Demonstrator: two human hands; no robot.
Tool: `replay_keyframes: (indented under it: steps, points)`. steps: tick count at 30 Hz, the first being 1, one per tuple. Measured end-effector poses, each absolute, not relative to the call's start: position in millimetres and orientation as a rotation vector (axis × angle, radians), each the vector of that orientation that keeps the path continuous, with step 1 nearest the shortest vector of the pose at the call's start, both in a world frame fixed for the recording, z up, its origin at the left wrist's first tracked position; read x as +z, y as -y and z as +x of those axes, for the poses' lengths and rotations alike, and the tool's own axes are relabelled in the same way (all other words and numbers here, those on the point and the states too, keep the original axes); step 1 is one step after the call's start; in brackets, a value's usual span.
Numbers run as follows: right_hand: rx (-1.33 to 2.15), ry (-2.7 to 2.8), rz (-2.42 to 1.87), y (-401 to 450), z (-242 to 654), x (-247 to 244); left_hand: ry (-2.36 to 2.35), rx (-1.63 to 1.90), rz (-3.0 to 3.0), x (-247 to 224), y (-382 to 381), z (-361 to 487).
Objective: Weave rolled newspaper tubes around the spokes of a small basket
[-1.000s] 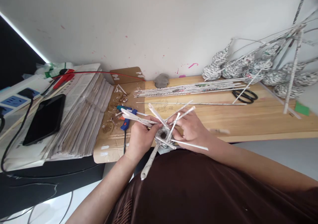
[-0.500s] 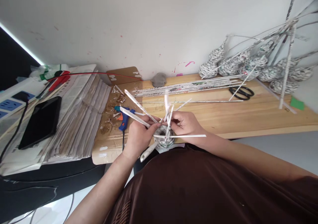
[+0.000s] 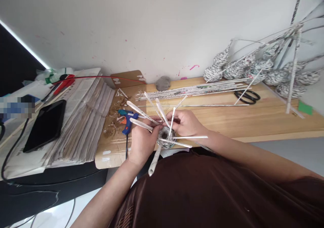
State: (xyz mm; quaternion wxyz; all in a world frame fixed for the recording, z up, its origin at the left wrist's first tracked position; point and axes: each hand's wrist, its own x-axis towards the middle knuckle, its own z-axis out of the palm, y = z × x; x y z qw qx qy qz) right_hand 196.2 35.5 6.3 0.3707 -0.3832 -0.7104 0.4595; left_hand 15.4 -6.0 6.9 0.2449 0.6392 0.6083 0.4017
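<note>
While the small woven piece (image 3: 167, 136) is kept just above the near edge of the table (image 3: 253, 120), close to the body, it is held from both sides by the two hands. The left hand (image 3: 142, 143) is closed on its left side, and two of the paper tubes (image 3: 141, 112) are seen to pass out over its fingers (image 3: 155, 128) toward the left. The right hand (image 3: 187, 124) is closed on the far right side, and one upright tube is pinched by its fingers (image 3: 177, 120). More tubes are spread out from the piece like rays: one to the right, one down toward the brown shirt (image 3: 202, 194).

Beside the left hand, a blue glue gun (image 3: 127, 119) is laid on a sheet of cardboard (image 3: 111, 143), among small scraps. Further left, a stack of newspapers (image 3: 81, 120) is seen, and a black phone (image 3: 45, 124) is placed on it. At the far side of the table, a long bundle of tubes (image 3: 192, 89) is laid along the wall, with black scissors (image 3: 248, 95) near its right end. Finished woven shapes (image 3: 238, 68) are gathered in the far right corner.
</note>
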Motion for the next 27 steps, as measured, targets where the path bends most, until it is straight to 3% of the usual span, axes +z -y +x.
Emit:
replay_keyframes:
  steps: [20,27]
  points:
    - [1.206,1.535,-0.996,-24,192,-19,-1.533,1.177,1.487,1,4,17]
    - [1.023,1.601,-0.911,-17,193,-21,-1.553,1.138,1.503,3,6,17]
